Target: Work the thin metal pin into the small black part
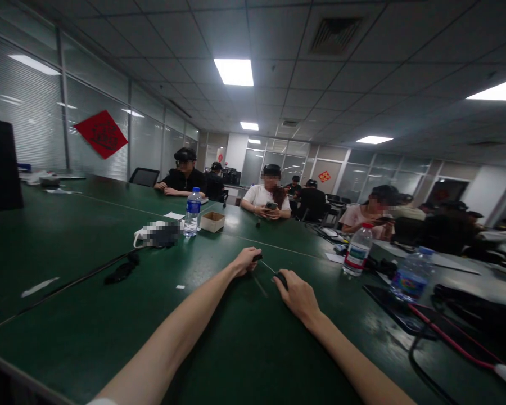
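My left hand (pixel 247 262) is closed around a small black piece (pixel 257 257) over the middle of the green table. My right hand (pixel 297 293) lies low over the tabletop, its fingers curled round a dark rounded object (pixel 281 279) whose kind I cannot make out. Between the two black pieces runs a thin pale line (pixel 269 266), like a rod or a cord. A faint streak shows on the table just below it, perhaps a reflection. A small white scrap (pixel 180 287) lies to the left of my left forearm.
Ahead on the green table (pixel 122 326) stand a blue-capped bottle (pixel 193 212) and a small open box (pixel 212 221). At right are a red-capped bottle (pixel 357 250), another bottle (pixel 413 274), a black tablet-like slab (pixel 394 309) and cables (pixel 451 340). Several people sit beyond.
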Action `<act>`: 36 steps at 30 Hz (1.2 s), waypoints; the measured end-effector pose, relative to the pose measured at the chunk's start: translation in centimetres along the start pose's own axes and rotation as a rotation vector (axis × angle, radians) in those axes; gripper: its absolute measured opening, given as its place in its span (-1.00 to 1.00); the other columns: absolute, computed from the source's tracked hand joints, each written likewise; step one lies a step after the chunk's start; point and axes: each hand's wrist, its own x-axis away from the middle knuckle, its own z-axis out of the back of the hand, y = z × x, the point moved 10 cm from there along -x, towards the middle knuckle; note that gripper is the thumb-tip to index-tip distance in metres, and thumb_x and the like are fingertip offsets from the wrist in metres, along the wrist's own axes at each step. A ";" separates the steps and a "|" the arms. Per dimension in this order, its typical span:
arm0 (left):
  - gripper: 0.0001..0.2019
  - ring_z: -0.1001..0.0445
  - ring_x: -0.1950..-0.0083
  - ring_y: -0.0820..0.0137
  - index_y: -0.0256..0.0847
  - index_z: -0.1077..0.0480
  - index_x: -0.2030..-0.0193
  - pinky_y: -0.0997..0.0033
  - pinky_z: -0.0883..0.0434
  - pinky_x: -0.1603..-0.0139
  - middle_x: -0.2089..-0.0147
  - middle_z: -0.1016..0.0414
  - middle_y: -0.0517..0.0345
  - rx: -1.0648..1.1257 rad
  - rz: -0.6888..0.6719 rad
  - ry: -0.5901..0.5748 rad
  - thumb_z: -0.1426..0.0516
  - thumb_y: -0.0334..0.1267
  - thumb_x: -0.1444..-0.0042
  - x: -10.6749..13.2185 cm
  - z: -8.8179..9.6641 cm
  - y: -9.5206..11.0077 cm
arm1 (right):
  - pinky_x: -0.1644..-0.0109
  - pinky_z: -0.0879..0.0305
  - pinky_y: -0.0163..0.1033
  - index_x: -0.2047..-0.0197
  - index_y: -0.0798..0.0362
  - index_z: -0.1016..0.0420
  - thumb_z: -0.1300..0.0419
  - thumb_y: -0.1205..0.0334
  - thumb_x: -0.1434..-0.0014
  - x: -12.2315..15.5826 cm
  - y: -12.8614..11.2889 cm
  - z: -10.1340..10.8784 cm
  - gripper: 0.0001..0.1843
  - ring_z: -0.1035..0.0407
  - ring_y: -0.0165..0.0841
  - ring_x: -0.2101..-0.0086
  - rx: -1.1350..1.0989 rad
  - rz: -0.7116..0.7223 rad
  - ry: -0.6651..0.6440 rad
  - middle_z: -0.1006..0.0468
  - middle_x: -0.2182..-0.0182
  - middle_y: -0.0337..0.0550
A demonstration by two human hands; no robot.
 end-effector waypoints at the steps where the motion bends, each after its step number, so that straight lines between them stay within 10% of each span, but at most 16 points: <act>1: -0.67 0.05 0.70 0.63 -0.22 -0.21 0.35 0.58 0.12 0.65 0.64 0.00 0.44 -0.002 0.001 -0.007 -0.12 0.02 -0.19 0.0 -0.1 0.0 | 0.19 -0.38 -0.23 -0.02 0.04 -0.38 0.08 0.05 -0.39 0.0 0.1 0.0 -0.65 -0.50 -0.24 0.20 -0.001 -0.005 -0.003 -0.53 0.10 -0.04; 36: -0.62 0.02 0.68 0.61 -0.18 -0.13 0.45 0.56 0.13 0.60 0.66 -0.02 0.43 -0.187 -0.005 0.006 -0.18 0.01 -0.11 0.7 -1.0 0.9 | 0.22 -0.33 -0.26 0.08 0.05 -0.44 0.01 0.07 -0.36 -0.1 0.7 -0.2 -0.70 -0.51 -0.24 0.22 -0.015 -0.103 -0.092 -0.57 0.21 -0.05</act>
